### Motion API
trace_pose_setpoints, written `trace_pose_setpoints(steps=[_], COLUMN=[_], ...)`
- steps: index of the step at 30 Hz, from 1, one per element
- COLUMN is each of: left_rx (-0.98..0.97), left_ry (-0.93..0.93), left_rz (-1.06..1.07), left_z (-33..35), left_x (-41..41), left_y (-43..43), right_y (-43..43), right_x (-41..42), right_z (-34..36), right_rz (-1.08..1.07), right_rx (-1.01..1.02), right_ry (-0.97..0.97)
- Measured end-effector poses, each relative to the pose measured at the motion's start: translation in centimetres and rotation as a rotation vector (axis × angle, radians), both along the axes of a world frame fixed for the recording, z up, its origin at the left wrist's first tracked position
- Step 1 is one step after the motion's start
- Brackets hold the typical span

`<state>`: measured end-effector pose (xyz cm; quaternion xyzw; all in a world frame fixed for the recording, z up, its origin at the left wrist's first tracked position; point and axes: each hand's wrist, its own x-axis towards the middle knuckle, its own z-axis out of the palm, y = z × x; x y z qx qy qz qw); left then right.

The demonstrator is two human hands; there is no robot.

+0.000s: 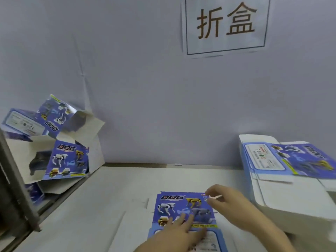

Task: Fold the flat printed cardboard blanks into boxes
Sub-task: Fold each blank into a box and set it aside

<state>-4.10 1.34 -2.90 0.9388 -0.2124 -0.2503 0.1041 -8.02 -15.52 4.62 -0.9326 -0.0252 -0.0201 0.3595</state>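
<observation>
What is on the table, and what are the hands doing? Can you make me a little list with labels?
Work piece: flat blue DOG blank lying on the table
Left hand: straight fingers press the blank down
Right hand: pinches a thin edge at the blank's far right corner
Right side: stack of flat blanks, printed side up
Left side: folded boxes in a pile, flaps open
Wall: paper sign reading 折盒
</observation>
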Motion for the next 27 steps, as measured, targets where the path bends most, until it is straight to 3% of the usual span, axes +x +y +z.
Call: trace_pose_setpoints(steps=[2, 4, 9, 10, 12, 13, 17, 21, 27], left_rx=[0.047, 0.002, -0.421, -0.541, -0.923, -1.12, -1.559, -1.578, -1.549], left_ry=[-0.129, -0.398, -1.208, -1.291, -1.197, -1.053, -0.583, -0.431, -0.292], left_rz=[-0.169, -0.295, -0.097, 0.002, 0.245, 0.316, 0.345, 0.361, 0.382], left_z=[0.4, 2.2, 9.9, 10.9, 12.6, 13.4, 14.3, 13.1, 13.1], left_x=[-1.8, -2.3, -0.1, 0.2, 0.2, -0.1, -1.9, -2.5, -2.2], left_y=[1.5, 3.4, 8.4, 8.8, 8.4, 7.8, 4.3, 1.6, 0.8], right_y=[0.0, 0.1, 0.4, 0.3, 0.2, 0.2, 0.3, 0.1, -0.2], right_x=[-0.3, -0.8, -2.3, -2.3, -2.4, -2.5, -3.1, -3.5, -3.7], right_z=[0.2, 0.9, 3.7, 4.1, 4.5, 4.6, 5.2, 5.7, 6.0], right_rz=[0.009, 0.027, -0.063, -0.093, -0.129, -0.138, -0.111, -0.073, -0.064], right_rx=[0.041, 0.116, 0.312, 0.324, 0.376, 0.413, 0.664, 0.79, 0.741], right_ry=[-0.028, -0.11, -0.633, -0.728, -0.765, -0.713, -0.536, -0.638, -0.619])
